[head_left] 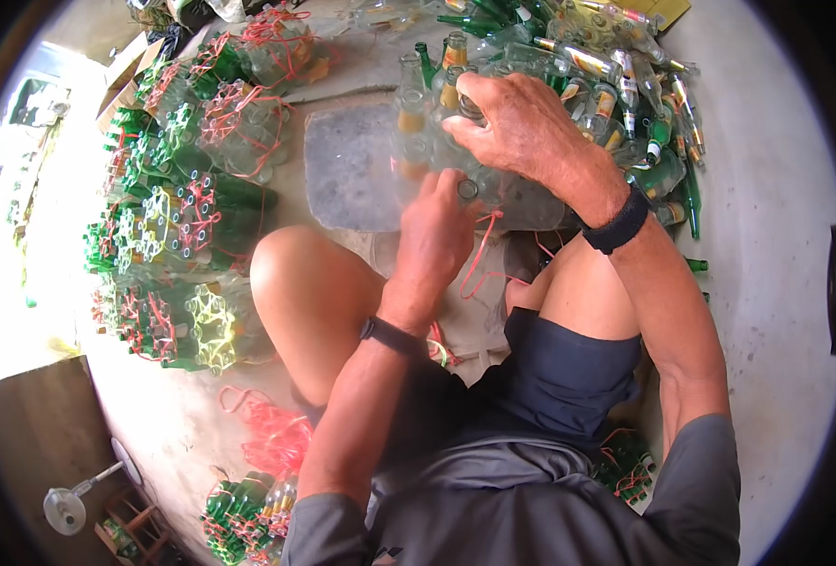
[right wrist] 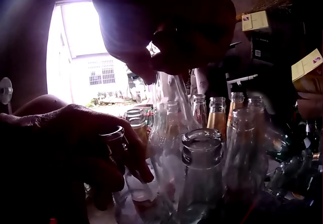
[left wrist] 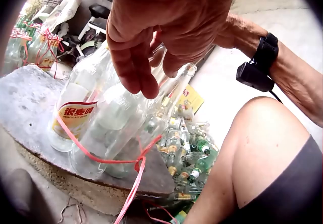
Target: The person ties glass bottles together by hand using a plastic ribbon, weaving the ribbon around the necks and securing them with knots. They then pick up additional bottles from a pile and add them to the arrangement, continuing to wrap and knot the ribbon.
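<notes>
My left hand grips the neck of a clear glass bottle on the near side of a group of upright bottles. Over the same group, my right hand holds another clear bottle by its neck, with the mouth hidden in the palm. The bottles stand together on a grey slab before my knees. One bottle carries a red and white label. Pink-red plastic string runs around the lower part of the group, with a knot and loose ends at the near side.
Tied bundles of green and clear bottles stand at the left. A heap of loose bottles lies at the far right, by the wall. A red plastic bag is on the floor at the near left, behind a knee.
</notes>
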Demonstrator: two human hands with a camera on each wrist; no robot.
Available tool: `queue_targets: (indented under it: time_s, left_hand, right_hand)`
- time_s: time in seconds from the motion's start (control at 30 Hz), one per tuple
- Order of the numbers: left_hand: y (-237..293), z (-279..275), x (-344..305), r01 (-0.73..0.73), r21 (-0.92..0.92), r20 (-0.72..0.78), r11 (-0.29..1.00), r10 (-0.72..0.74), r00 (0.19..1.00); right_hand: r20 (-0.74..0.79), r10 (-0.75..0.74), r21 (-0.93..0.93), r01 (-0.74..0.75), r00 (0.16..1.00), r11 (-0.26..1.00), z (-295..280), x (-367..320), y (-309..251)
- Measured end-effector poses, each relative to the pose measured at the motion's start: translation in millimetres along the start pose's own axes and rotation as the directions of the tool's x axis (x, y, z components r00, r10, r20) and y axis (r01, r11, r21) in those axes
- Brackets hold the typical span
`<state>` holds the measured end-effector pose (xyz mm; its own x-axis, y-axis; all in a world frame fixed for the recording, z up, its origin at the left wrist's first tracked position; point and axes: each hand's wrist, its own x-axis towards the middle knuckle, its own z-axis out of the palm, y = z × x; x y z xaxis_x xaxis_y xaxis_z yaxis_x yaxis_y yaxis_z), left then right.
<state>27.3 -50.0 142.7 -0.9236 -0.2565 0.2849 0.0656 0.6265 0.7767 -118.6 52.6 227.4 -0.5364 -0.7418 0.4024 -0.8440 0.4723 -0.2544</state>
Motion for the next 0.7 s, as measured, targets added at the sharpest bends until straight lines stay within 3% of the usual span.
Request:
queue_targets:
  time_s: [0.07,0.2,0.27,0.33,0.67,0.7]
  left_hand:
    - [1.6,-1.2,-1.0,0.007,-0.005,0.006,1.0,-0.007,1.0]
    - [3.6,-1.2,1.8,0.046,-0.004,0.017,0.999,-0.045,0.999]
    - [-0.6,3.0,-4.7,0.046,-0.006,0.024,0.999,-0.046,0.999]
    - [-6.0,3.6,-0.1,-0.029,0.019,0.01,0.999,0.029,1.0]
    - [-6.7,5.3,3.9,-0.007,-0.03,-0.01,1.0,0.006,1.0]
    - [-7.2,5.4,3.5,-0.001,-0.043,-0.021,0.999,0.0,1.0]
  right_hand:
    - [0.094,0.099,-0.019,-0.098,0.991,0.995,-5.8,-2.0,-5.6]
    - [0.065,0.045,-0.039,-0.042,0.997,0.998,15.4,-6.3,6.0]
    - [0.235,0.071,-0.099,-0.049,0.969,0.994,27.8,-9.3,10.1]
    - [0.223,0.039,-0.138,-0.008,0.974,0.99,43.1,-15.0,15.7]
    - [0.156,0.023,-0.118,-0.004,0.987,0.993,55.1,-19.5,21.9]
    - [0.22,0.065,-0.126,-0.038,0.973,0.991,49.9,-17.7,17.4]
